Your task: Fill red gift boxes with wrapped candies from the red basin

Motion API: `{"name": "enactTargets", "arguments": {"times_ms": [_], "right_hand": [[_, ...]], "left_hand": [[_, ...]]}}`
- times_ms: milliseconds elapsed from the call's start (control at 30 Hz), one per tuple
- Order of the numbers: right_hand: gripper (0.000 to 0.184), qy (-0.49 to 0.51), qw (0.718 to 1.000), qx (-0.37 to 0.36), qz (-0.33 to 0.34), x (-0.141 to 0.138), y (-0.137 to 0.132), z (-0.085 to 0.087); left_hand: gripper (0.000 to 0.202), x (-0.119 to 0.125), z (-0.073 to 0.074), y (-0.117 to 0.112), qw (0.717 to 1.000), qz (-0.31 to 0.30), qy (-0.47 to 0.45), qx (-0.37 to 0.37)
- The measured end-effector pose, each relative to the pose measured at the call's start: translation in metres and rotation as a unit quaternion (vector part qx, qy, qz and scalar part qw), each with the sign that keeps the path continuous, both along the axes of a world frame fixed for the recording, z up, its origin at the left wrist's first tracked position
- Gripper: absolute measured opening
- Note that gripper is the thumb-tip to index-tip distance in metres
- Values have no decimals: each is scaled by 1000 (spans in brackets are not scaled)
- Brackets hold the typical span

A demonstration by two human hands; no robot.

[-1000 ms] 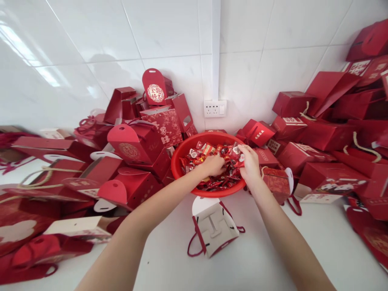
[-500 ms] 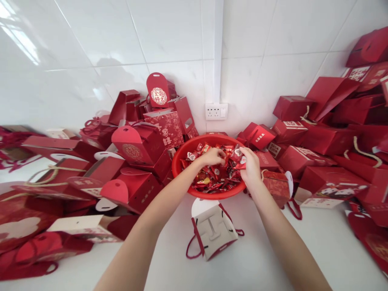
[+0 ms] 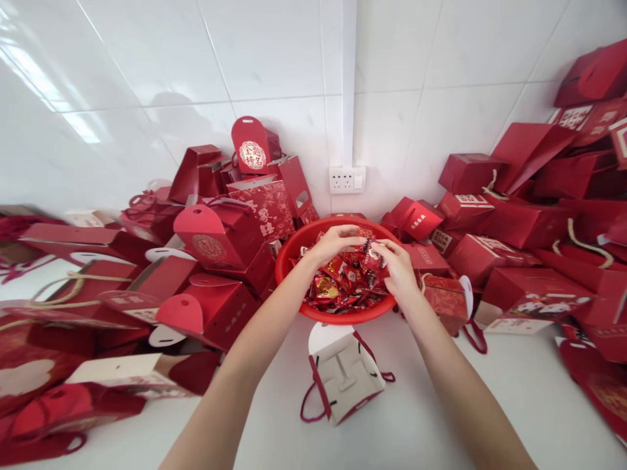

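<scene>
A round red basin (image 3: 350,318) holds a heap of red-wrapped candies (image 3: 337,287). Over the heap, my left hand (image 3: 333,245) pinches a small red-wrapped candy (image 3: 364,233) at its fingertips. Close beside it, my right hand (image 3: 399,266) is closed on red-wrapped candies (image 3: 373,260) with white print; how many is hidden by the fingers. The fingertips of both hands nearly meet. In front of the basin lies an open gift box (image 3: 349,372), its pale inside facing up, with dark red cord handles and a white rounded flap.
Red gift boxes (image 3: 215,238) are piled to the left of the basin. More red boxes (image 3: 536,294) are stacked at the right, some with rope handles. Behind the basin is a tiled wall with a socket (image 3: 347,180). Everything stands on a white tabletop (image 3: 392,418).
My left hand has moved slightly right and up from the heap towards my right hand, and a candy now shows at its fingertips. My right hand has turned inward, its fingers closer to the left.
</scene>
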State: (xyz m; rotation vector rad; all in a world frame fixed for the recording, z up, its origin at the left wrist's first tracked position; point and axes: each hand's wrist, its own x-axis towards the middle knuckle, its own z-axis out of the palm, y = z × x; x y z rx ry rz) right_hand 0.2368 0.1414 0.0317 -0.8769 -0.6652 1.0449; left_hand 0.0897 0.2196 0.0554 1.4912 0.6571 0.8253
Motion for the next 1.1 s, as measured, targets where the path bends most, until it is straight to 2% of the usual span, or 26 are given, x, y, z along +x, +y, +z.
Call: {"name": "enactTargets", "arguments": {"times_ms": [133,300,400,633,733,900,1000,1100], "right_hand": [[23,18,1000,9,-14,2,1,0],[27,21,1000,11,-6,3,1,0],[32,11,1000,4,14,3,-1,1],[36,5,1000,24,-1,4,-1,0],[36,1,999,27,23,6,-4,6],[36,-38,989,14,141,9,-18,28],[34,-69,978,-1,198,9,-31,38],[26,-156,958,13,240,6,-50,48]], "left_hand": [[35,0,-1,2,1000,0,-11,5],[52,-1,0,1,999,11,-24,28],[60,-2,1,-2,999,-9,-4,37],[51,-1,5,-8,998,-18,3,61],[48,-4,11,-13,998,-24,3,65],[45,-18,15,-40,997,6,-36,70],[44,-35,14,-68,997,20,-37,63],[44,-60,17,-102,998,5,14,67]]}}
